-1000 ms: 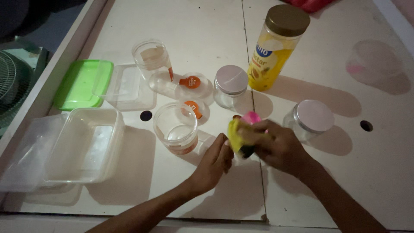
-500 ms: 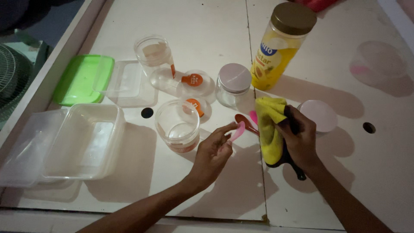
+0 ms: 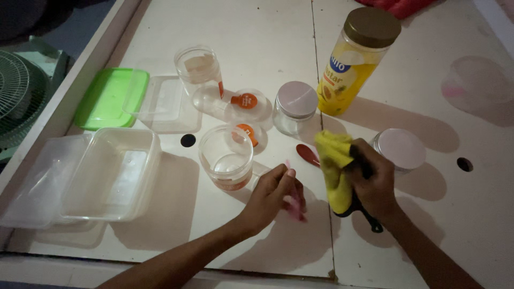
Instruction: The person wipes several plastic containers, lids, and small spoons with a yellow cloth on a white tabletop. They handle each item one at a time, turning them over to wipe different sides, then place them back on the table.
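Nearest to me, my left hand (image 3: 278,190) pinches a thin pink utensil (image 3: 293,200), fingers closed around its handle, which runs from my fingertips down and toward my body; I cannot tell what kind of utensil it is. Just to its right, my right hand (image 3: 375,179) is closed on a yellow cloth (image 3: 334,171) wrapped around a black-handled tool (image 3: 369,219), whose handle pokes out below my palm toward me and to the right. The two hands sit close, apart by a narrow gap, low on the white surface (image 3: 267,32). A small dark red spoon (image 3: 308,154) lies between them just beyond, slanting, about equally near both. Farther left stands an open round clear tub (image 3: 226,158), then a clear box (image 3: 110,171). Beyond are a lidded glass jar (image 3: 294,107), another lidded jar (image 3: 399,149) behind my right hand, and farthest a tall yellow jar (image 3: 353,61)
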